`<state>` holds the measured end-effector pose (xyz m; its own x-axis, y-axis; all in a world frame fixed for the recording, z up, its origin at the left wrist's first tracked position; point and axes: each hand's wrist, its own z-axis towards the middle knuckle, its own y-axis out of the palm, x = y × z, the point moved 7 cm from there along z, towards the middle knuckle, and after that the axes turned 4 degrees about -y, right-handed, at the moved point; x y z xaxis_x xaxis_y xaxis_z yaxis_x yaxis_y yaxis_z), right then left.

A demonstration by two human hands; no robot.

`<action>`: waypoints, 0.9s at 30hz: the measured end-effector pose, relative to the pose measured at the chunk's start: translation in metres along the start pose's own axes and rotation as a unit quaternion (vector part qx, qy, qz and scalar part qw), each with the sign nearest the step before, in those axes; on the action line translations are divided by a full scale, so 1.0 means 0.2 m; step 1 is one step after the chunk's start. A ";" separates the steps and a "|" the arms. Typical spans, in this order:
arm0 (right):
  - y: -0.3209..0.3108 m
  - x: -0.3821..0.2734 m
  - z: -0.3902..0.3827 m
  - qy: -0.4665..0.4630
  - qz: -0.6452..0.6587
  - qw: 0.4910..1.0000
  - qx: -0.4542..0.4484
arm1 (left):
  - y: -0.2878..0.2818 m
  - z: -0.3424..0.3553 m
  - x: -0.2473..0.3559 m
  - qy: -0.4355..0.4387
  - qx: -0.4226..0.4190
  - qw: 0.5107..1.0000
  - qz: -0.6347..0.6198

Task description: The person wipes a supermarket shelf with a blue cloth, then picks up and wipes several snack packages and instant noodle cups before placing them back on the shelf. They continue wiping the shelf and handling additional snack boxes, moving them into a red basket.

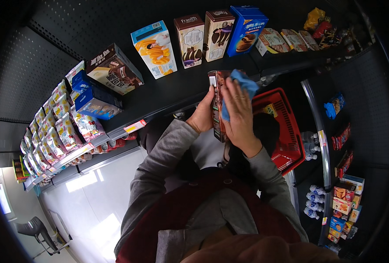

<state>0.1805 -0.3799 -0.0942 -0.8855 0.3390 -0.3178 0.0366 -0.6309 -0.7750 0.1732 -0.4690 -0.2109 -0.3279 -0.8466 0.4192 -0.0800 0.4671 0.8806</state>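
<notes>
Head view, looking down past grey sleeves and a dark red apron. Left hand (202, 116) wrapped around the left edge of a tall, narrow brown cardboard snack box (217, 103), fingers closed on it, thumb side toward the body. Box held upright in the air just in front of the dark metal shelf (168, 94), above the gap between shelf and basket. Right hand (238, 116) laid flat over the front face of the box, fingers spread and pressing a crumpled blue cloth (243, 85) against the cardboard; cloth bunched over the box's upper right corner and trailing down under the palm.

Just right of the hands and lower down, a red plastic shopping basket (286, 131) with a few small packets inside.

On the shelf behind the held box, a row of upright cartons: a light blue carton with orange fruit picture (155, 49), two brown-and-cream chocolate cake boxes (202, 38), and a deep blue biscuit box (246, 30). Further left, a tilted brown chocolate box (114, 70) and a blue flat box (96, 101) beside it, then rows of small pale candy bags (58, 127) running off toward the left rim.

At the far right, lower shelves with small water bottles (313, 201) and assorted coloured packets, too small to tell apart. White glossy floor (98, 206) below left.
</notes>
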 end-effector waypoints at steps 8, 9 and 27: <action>0.05 -0.15 -0.04 -0.076 0.068 0.993 -0.064 | -0.11 -0.01 -0.03 0.036 -0.007 0.989 0.140; 0.03 -0.11 -0.01 -0.069 0.050 0.995 -0.055 | -0.09 -0.01 -0.06 0.013 0.013 0.995 0.101; -0.06 0.00 -0.42 0.083 0.365 0.927 0.018 | 0.05 -0.02 0.15 0.115 0.022 0.993 0.028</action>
<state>0.2190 -0.3146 -0.1307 -0.5479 -0.0865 -0.8320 0.5797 -0.7563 -0.3031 0.1658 -0.4907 -0.1884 -0.1097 -0.8523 0.5115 -0.1103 0.5218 0.8459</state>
